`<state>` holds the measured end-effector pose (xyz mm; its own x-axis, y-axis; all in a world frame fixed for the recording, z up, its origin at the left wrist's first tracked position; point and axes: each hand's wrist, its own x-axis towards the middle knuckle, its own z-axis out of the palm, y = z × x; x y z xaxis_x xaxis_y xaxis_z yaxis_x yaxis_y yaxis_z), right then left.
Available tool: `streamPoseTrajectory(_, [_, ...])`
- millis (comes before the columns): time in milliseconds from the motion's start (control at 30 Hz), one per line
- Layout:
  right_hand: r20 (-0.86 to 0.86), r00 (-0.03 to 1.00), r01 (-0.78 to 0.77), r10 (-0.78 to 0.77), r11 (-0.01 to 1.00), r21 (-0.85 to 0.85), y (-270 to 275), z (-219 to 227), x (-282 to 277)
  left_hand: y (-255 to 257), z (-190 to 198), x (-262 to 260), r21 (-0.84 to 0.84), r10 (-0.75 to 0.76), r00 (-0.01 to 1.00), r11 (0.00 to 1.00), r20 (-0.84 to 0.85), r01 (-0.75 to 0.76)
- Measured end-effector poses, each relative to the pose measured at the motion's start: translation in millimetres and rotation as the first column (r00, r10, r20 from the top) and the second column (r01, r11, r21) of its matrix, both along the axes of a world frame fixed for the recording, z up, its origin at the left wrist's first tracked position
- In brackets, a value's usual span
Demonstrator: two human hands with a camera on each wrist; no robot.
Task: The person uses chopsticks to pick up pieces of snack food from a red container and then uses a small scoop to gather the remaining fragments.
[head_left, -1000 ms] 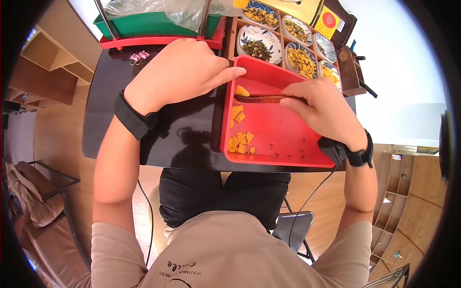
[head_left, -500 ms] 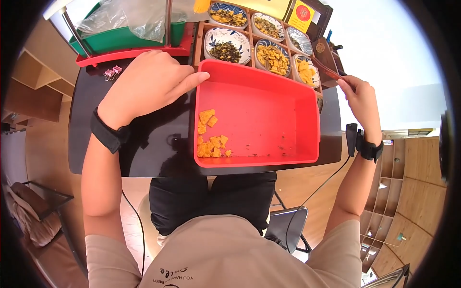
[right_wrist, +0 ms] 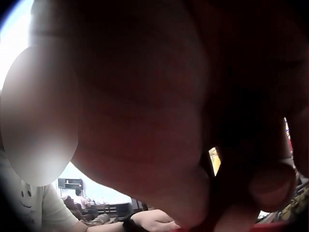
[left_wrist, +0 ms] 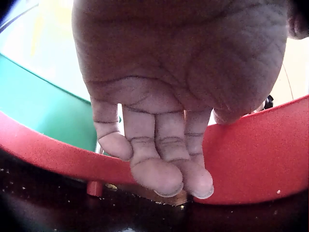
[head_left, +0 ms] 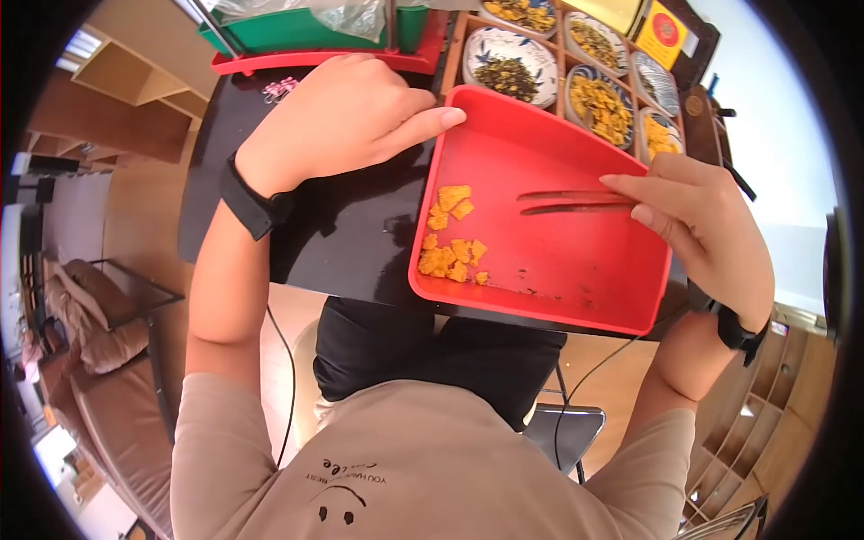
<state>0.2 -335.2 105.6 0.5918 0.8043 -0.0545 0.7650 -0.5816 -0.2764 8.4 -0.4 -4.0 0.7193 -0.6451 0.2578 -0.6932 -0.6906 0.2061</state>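
My left hand [head_left: 346,121] grips the upper-left corner of a red plastic bin [head_left: 540,297], thumb over the rim and fingers curled outside against its wall, as the left wrist view [left_wrist: 164,145] also shows. In my right hand [head_left: 706,211] is a pair of dark wooden tongs [head_left: 576,200], pinched between thumb and fingers. Their tips point left over the bin floor, a little apart, with nothing between them. Orange-yellow flat pieces [head_left: 454,256] lie in two clusters along the bin's left side. Dark crumbs are scattered near the front wall.
Behind the bin, a wooden divided tray [head_left: 456,54] holds several patterned dishes, among them one with dark dried leaves [head_left: 506,79] and one with yellow pieces [head_left: 598,106]. A green container [head_left: 306,31] on a red base stands back left, near pink binder clips [head_left: 279,89].
The tongs had a yellow piece at their tips, then moved right beside the rightmost dish, and now are back over the bin without it. My left hand keeps its grip on the bin.
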Motion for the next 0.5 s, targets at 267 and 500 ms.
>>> streamPoseTrajectory(267, [-0.032, 0.992, -0.123, 0.123, 0.992, -0.009, 21, -23, -17, 1, -2, 0, 0.013, -0.021, 0.999, 1.000, 0.028, 0.021])
streamPoseTrajectory(500, [-0.079, 0.972, -0.223, 0.219, 0.974, -0.041, 22, -30, -19, 1, -2, 0, 0.019, -0.022, 1.000, 1.000, 0.009, 0.022])
